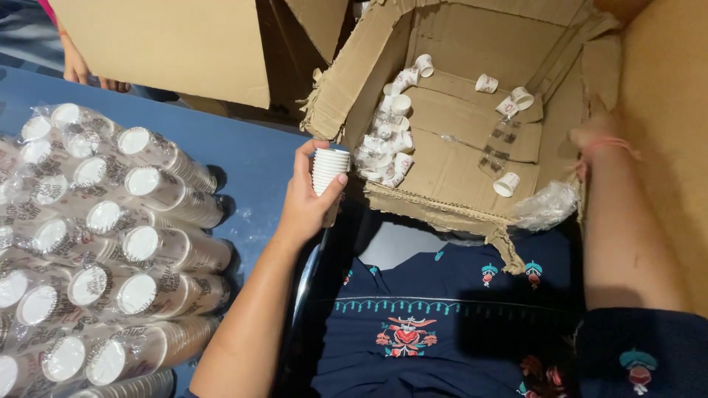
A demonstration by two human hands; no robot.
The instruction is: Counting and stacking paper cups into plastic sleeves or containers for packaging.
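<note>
While left hand (306, 203) fingers clamp a cup stack (329, 169) upright, right hand (590, 136) braces the torn box (472, 125) wall, its fingers hidden.

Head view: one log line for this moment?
left hand: holds stack of small white paper cups | right hand: inside open brown cardboard box, grip unclear | loose cups in box

L hand (310, 199) – grips cup stack (330, 169) | R hand (594, 136) – in box (472, 125)
</note>
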